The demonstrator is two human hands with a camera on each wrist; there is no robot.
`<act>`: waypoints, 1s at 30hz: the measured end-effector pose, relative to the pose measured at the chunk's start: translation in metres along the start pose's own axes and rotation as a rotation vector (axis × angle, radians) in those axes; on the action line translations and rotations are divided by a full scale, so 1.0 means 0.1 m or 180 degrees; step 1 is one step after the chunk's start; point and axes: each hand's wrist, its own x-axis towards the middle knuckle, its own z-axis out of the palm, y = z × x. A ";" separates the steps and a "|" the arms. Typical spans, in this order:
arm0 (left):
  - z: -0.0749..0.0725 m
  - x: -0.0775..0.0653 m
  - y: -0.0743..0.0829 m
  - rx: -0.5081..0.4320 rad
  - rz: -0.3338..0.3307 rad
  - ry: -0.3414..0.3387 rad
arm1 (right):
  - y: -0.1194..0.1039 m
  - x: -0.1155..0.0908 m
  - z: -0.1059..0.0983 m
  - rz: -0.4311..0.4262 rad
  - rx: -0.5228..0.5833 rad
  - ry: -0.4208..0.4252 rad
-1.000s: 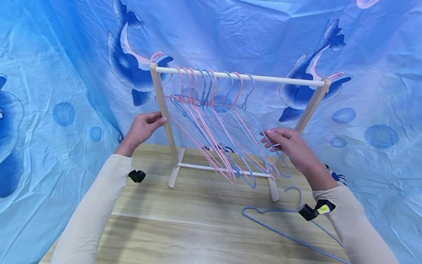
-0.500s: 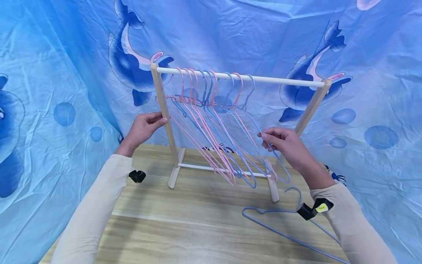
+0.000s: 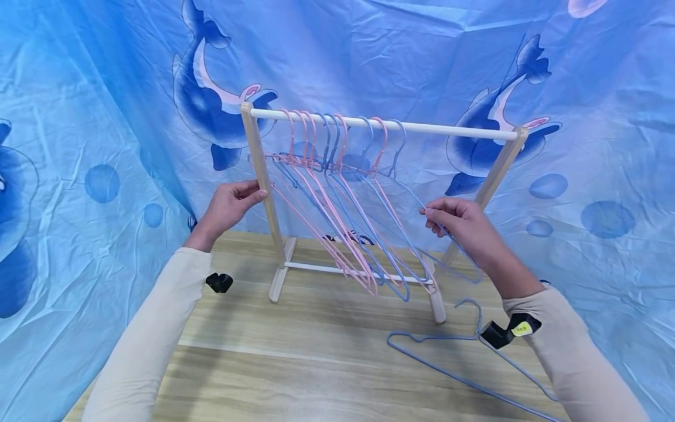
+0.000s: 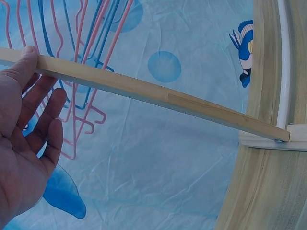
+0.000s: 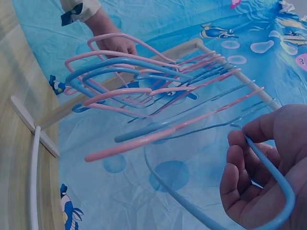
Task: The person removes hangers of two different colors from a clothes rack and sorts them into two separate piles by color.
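Observation:
My left hand grips the left wooden post of a small clothes rack, thumb on the near face and fingers behind. With thumb and fingertips my right hand pinches the shoulder of a blue hanger, the rightmost one on the rack's white top rail. That hanger's hook is over the rail, and its body is swung out to the right. To its left hang several pink hangers and blue hangers, slanted and partly overlapping. Their lower ends crowd together near the bottom rail.
Another blue hanger lies on the wooden table at the front right, under my right forearm. A blue curtain with dolphin prints closes off the back and sides. The rack's right post stands just behind my right hand.
My right hand has closed its fingertips on the rightmost blue hanger and shifted slightly right, swinging its lower end to the right. The left hand stays on the post.

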 end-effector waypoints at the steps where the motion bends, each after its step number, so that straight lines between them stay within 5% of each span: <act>1: 0.00 0.00 0.00 0.0004 -0.0001 -0.0001 | 0.00 0.00 -0.01 -0.0010 -0.0006 0.0001; 12: 0.01 0.00 0.00 0.0019 0.0026 0.0010 | -0.03 -0.02 -0.08 -0.0181 -0.0233 0.0209; 30: 0.01 0.00 0.00 -0.0004 -0.0025 0.0015 | -0.09 -0.23 -0.33 -0.0379 -0.0132 0.0436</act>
